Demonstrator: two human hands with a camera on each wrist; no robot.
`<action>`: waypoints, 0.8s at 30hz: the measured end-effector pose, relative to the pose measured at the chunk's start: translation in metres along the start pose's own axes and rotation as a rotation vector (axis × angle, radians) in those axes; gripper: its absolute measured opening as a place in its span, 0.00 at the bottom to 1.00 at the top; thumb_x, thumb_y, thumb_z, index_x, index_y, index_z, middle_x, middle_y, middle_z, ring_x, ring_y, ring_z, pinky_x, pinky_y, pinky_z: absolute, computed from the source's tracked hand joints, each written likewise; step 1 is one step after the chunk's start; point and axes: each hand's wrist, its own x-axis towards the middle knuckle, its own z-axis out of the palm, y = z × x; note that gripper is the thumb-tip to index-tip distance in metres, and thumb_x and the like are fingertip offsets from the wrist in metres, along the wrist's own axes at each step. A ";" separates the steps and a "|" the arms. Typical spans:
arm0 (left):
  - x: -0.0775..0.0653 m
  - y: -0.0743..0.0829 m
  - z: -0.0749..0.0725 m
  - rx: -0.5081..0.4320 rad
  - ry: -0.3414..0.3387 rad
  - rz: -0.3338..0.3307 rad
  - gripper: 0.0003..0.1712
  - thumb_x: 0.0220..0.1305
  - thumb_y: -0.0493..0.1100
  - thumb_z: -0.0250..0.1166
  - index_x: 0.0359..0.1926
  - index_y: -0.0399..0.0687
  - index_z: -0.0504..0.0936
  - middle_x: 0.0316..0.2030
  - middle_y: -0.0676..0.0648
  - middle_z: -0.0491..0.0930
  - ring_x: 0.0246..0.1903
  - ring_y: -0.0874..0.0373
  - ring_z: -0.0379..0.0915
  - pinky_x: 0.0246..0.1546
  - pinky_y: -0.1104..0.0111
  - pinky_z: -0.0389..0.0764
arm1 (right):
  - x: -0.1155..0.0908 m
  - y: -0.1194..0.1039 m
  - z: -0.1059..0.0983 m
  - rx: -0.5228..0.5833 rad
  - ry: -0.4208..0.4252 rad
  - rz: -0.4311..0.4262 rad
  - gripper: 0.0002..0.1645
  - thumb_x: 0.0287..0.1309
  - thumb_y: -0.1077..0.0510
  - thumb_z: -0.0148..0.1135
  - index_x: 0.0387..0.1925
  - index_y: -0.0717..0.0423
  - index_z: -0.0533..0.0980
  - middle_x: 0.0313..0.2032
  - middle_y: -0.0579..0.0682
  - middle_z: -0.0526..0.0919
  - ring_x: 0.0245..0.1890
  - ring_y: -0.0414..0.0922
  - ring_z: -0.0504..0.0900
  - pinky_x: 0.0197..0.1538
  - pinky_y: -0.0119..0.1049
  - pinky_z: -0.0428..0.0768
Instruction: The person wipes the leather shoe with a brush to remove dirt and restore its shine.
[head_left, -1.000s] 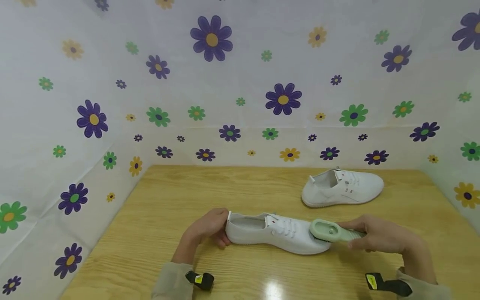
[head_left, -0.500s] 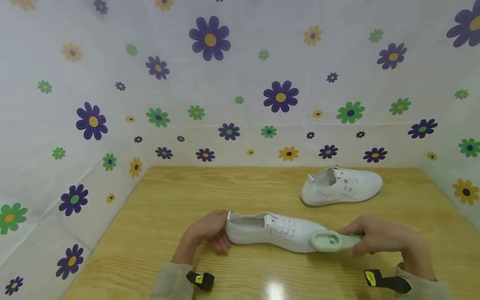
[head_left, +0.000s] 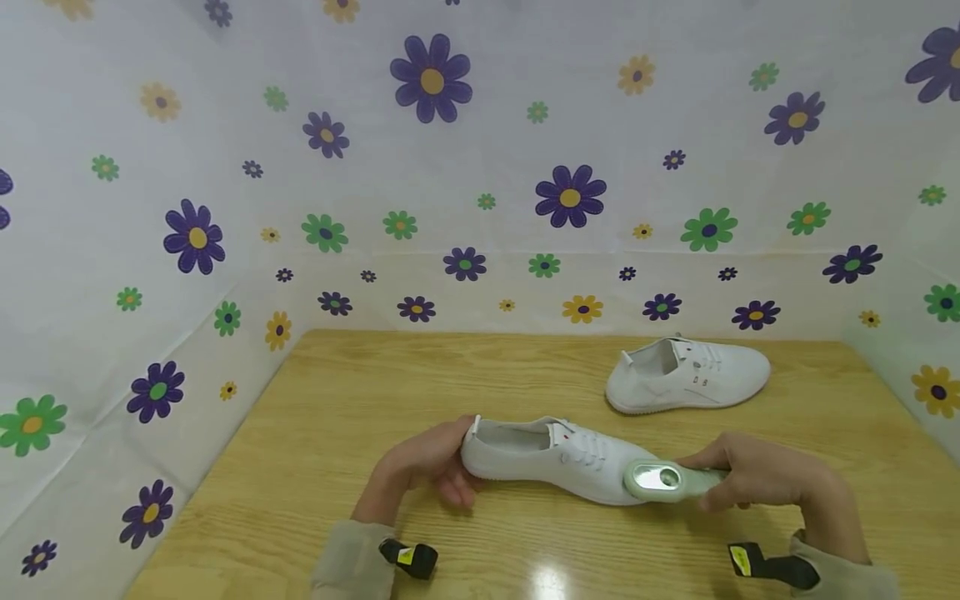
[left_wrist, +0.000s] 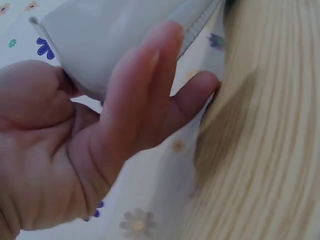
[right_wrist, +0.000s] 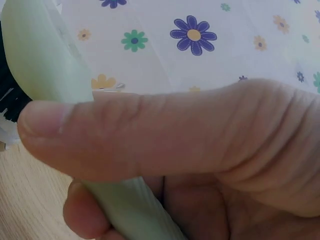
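A white lace-up shoe (head_left: 517, 462) lies sideways on the wooden table, its toe to the right. At its heel, my left hand (head_left: 435, 467) pinches the back between thumb and fingers; the left wrist view shows the thumb by the heel edge of the shoe (left_wrist: 105, 40) and the fingers along its side. My right hand (head_left: 765, 475) grips the ribbed handle of a pale green shoe brush (head_left: 654, 482). The brush head is at the toe of the shoe, on the near side. Dark bristles show on the brush (right_wrist: 45, 45) in the right wrist view.
A second white shoe (head_left: 693, 379) stands at the back right of the wooden table (head_left: 390, 375), toe to the right. Sheets with printed flowers (head_left: 480, 142) enclose the table at the back and both sides.
The brush has moved from the top of the toe down to its near side, and its head now catches a bright reflection. The shoe's heel has shifted slightly right with the left hand.
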 end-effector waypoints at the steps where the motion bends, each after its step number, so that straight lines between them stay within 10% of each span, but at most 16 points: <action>1: 0.001 0.000 0.000 -0.041 -0.021 0.007 0.35 0.78 0.60 0.34 0.58 0.37 0.73 0.30 0.34 0.83 0.19 0.51 0.82 0.21 0.61 0.83 | 0.000 0.000 -0.001 -0.002 0.001 0.011 0.33 0.51 0.60 0.71 0.60 0.63 0.76 0.37 0.51 0.82 0.22 0.40 0.70 0.23 0.30 0.69; 17: 0.005 -0.007 -0.018 -0.273 -0.079 0.115 0.25 0.81 0.48 0.38 0.69 0.40 0.59 0.54 0.32 0.71 0.39 0.43 0.82 0.44 0.53 0.83 | 0.004 -0.008 -0.012 -0.069 0.054 -0.006 0.36 0.54 0.55 0.71 0.64 0.63 0.73 0.41 0.50 0.80 0.32 0.40 0.73 0.34 0.33 0.73; 24: 0.006 -0.011 -0.027 -0.391 -0.104 0.160 0.21 0.82 0.45 0.39 0.69 0.44 0.59 0.62 0.35 0.64 0.51 0.45 0.76 0.49 0.53 0.80 | 0.009 -0.017 -0.017 -0.105 0.118 -0.017 0.34 0.58 0.51 0.70 0.64 0.58 0.74 0.55 0.55 0.82 0.49 0.48 0.78 0.53 0.57 0.77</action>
